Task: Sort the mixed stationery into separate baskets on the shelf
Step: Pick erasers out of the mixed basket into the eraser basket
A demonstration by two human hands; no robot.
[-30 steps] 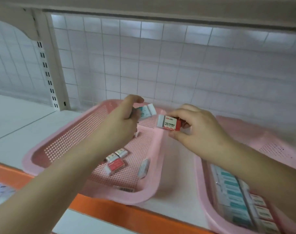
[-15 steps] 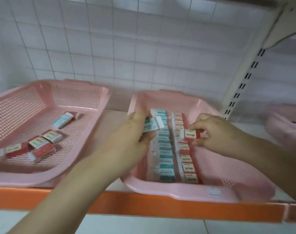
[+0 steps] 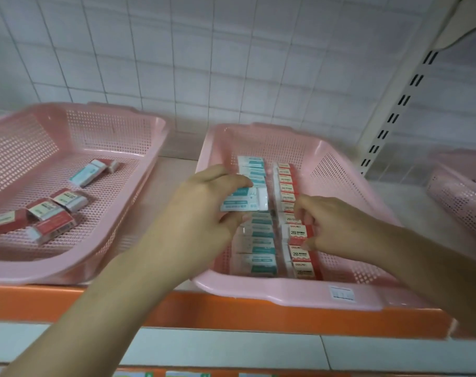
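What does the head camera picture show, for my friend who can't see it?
Over a pink basket of neatly rowed erasers, the left hand holds a teal eraser and the right hand pinches a red eraser in the red row. A second pink basket on the left holds a few loose erasers.

Pink baskets: three, namely left basket (image 3: 76, 268), middle basket (image 3: 285, 296) and right basket (image 3: 459, 197).
Loose in left basket: five red erasers (image 3: 52, 231), one teal eraser (image 3: 87, 174).
Rows in middle basket: two, a teal row (image 3: 258, 261) and a red row (image 3: 302, 270); both are partly hidden, so uncounted.
Held: two, a held teal eraser (image 3: 239, 202) in the left hand (image 3: 201, 210) and a held red eraser (image 3: 298, 232) in the right hand (image 3: 337, 224).
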